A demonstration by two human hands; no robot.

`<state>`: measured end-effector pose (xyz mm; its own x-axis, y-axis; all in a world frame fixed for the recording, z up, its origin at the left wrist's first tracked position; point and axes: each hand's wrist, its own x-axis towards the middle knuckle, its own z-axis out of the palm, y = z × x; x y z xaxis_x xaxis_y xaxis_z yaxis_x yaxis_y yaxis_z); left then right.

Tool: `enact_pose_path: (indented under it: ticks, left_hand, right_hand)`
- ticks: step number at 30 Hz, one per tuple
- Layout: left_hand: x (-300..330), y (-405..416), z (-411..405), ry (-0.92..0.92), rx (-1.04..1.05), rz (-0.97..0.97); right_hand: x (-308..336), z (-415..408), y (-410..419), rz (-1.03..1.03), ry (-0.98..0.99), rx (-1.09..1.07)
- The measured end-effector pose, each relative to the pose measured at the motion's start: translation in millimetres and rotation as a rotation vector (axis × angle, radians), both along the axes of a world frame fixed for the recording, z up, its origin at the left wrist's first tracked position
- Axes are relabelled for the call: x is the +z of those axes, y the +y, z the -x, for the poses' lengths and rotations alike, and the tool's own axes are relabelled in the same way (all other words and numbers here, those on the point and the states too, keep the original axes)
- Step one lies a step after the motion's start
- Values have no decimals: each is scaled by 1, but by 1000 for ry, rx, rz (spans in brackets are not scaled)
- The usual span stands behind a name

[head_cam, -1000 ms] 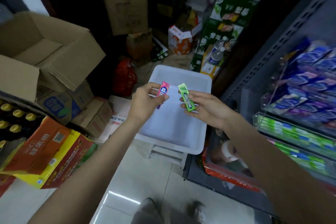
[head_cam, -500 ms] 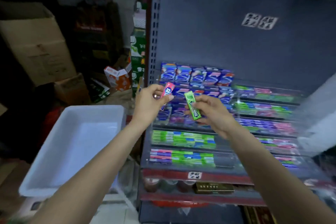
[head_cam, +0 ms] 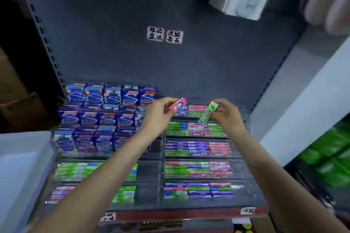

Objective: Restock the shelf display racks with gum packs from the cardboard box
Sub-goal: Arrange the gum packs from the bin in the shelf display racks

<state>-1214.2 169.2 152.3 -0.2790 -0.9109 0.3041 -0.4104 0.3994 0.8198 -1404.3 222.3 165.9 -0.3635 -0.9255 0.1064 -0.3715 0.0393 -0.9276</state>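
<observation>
Just above the frame's centre, left hand (head_cam: 158,117) fingers pinch a pink gum pack (head_cam: 175,105) and right hand (head_cam: 228,117) fingers a green gum pack (head_cam: 208,113), light, stiff sticks best held mid-length, over the clear rack (head_cam: 244,117)'s top row

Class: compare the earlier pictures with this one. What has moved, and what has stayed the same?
Both hands carried their packs from over the white tray up to the display rack's top tier. Unchanged: the left hand still pinches the pink gum pack, the right hand the green gum pack; neither is placed yet.
</observation>
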Motion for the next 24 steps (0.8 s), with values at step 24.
enact_pose_path:
  ticks: [24]
  left_hand:
    - [-3, -48, 110, -160, 168, -112]
  right_hand:
    - [-45, 137, -83, -108, 530, 208]
